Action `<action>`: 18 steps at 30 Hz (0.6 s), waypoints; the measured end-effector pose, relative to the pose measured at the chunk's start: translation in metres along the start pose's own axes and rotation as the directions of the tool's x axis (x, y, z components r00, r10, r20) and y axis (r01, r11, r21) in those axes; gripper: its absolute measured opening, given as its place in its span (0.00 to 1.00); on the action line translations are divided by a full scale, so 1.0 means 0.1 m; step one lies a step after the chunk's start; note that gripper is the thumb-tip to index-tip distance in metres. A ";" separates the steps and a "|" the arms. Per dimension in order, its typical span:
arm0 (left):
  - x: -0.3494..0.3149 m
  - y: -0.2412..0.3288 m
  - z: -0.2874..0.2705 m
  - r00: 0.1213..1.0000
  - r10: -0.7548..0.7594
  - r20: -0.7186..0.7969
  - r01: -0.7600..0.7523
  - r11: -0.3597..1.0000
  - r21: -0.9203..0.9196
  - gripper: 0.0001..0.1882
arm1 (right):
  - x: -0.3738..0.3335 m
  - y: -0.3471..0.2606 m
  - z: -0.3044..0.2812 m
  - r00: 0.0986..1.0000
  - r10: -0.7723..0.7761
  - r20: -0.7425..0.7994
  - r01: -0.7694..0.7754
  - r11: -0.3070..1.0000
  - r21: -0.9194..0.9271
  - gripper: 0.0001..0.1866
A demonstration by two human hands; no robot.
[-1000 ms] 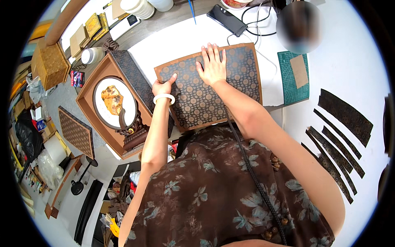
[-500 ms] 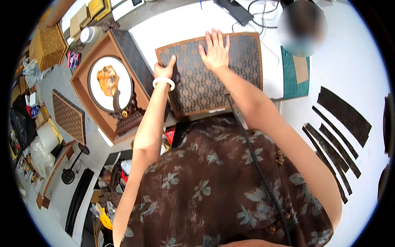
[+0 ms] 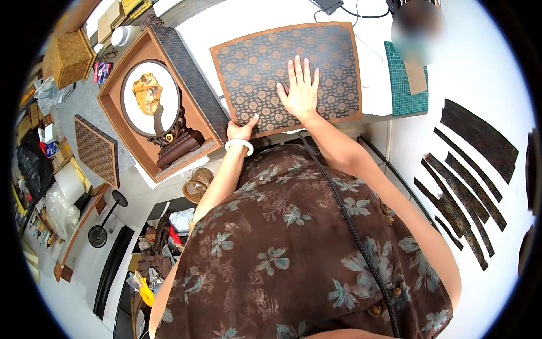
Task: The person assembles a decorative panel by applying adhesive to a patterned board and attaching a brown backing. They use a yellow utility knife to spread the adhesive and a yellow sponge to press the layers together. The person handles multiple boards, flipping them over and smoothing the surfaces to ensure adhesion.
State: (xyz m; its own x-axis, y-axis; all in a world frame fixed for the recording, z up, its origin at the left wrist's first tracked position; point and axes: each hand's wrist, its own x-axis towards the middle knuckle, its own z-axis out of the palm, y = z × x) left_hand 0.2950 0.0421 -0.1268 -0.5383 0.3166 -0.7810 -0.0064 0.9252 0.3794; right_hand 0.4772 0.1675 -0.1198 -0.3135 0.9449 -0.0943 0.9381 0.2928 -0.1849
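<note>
— Biggest first: white tabletop (image 3: pixel 485 73), carrying nearly everything. On it, dead centre, a large patterned panel (image 3: pixel 293 62), dark brocade with round motifs and a bare brown border, lying flat with its near edge at the tabletop's front rim. Landmark from here on.

— Laid flat why?

— Probably for smoothing or pressing the cloth down; judged only from the flat palm. Left of the panel, an open brown display box (image 3: pixel 155 101), tilted, holding a dark carved stand with an amber stone inside a white round recess. Likely parked there to leave the panel room.

— Right of the panel?

— Green cutting mat (image 3: pixel 403 79) just beside its right edge, partly under a blurred patch. Farther right, well apart, dark brocade strips (image 3: pixel 460 181) fanned out singly, seemingly sorted for easy picking.

— Hands?

— Right hand (image 3: pixel 299 90) spread wide open, fingers straight, palm pressed on the panel's lower middle; no grip on anything, only weight. Left hand (image 3: pixel 241 130) at the panel's near left corner, thumb on top, fingers curled under the edge: a light pinch, seemingly steadying the panel against sliding. White bangle (image 3: pixel 239 147) on that wrist.
</note>
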 end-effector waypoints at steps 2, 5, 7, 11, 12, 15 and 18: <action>-0.06 0.08 -0.06 1.000 -0.012 -0.008 0.013 0.986 0.168 0.43 | 0.01 -0.01 -0.01 1.000 0.011 0.028 -0.011 1.000 -0.018 0.42; -0.12 0.13 -0.09 0.999 -0.007 -0.052 0.024 0.943 0.331 0.43 | 0.03 0.02 0.02 0.999 0.018 0.045 -0.017 0.999 -0.035 0.42; -0.15 0.13 -0.09 0.999 -0.007 -0.054 0.027 0.926 0.376 0.40 | 0.00 0.02 0.03 0.997 0.023 0.073 -0.021 0.999 -0.026 0.43; -0.20 0.13 -0.08 0.996 0.025 -0.083 0.012 0.910 0.414 0.39 | -0.02 0.06 0.12 0.999 0.011 0.037 -0.011 1.000 0.003 0.43; -0.21 0.11 -0.07 0.995 0.034 -0.089 0.005 0.911 0.412 0.39 | -0.01 0.05 0.11 0.999 0.013 0.037 -0.013 1.000 0.000 0.43; -0.09 0.11 -0.09 1.000 0.020 0.010 -0.021 0.969 0.248 0.36 | 0.00 0.03 0.05 0.999 0.019 0.041 -0.019 1.000 -0.005 0.43; 0.07 -0.04 -0.07 0.998 0.012 0.056 -0.017 0.995 0.097 0.37 | 0.02 0.00 0.03 1.000 0.000 0.027 -0.001 1.000 0.031 0.42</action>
State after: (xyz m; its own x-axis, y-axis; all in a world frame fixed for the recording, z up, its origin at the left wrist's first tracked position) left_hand 0.2851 0.0388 -0.1298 -0.4901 0.3386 -0.8032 0.0847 0.9356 0.3427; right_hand 0.4758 0.1694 -0.1224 -0.3172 0.9407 -0.1205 0.9333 0.2871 -0.2155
